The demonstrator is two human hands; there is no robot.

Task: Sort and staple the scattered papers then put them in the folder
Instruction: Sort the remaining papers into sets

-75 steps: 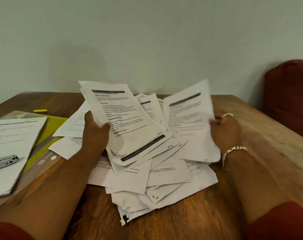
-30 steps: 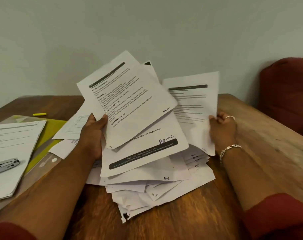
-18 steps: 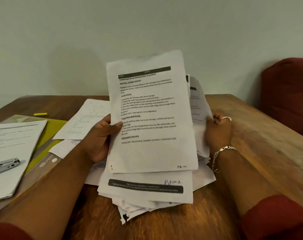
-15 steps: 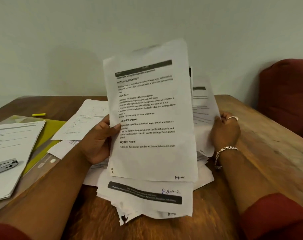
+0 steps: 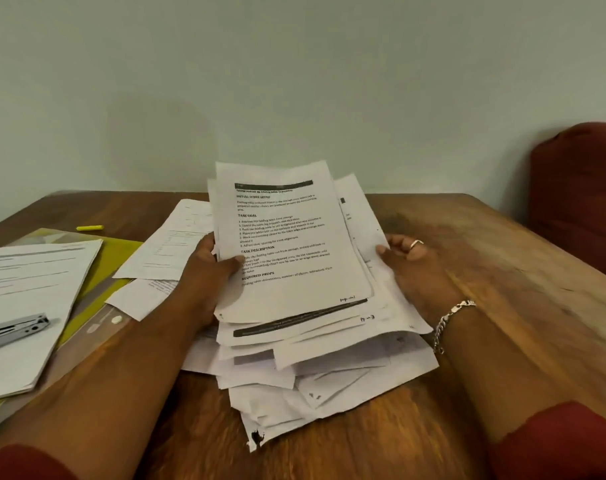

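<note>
Lowering the gathered papers [image 5: 287, 258] onto the table [image 5: 502, 271], we grip them with both hands: left hand [image 5: 204, 271], right hand [image 5: 409, 261]; one stapler [image 5: 14, 330], one folder [image 5: 111, 268].

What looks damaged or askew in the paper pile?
The bottom sheet of the pile has a torn near-left corner with a dark smudge. The sheets under the stack held by the left hand and right hand are fanned out unevenly, edges misaligned.

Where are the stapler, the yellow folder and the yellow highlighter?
stapler [image 5: 16, 330]: head view, on its metal top.
yellow folder [image 5: 116, 252]: head view, on its bare cover.
yellow highlighter [image 5: 89, 228]: head view, on its barrel.
</note>
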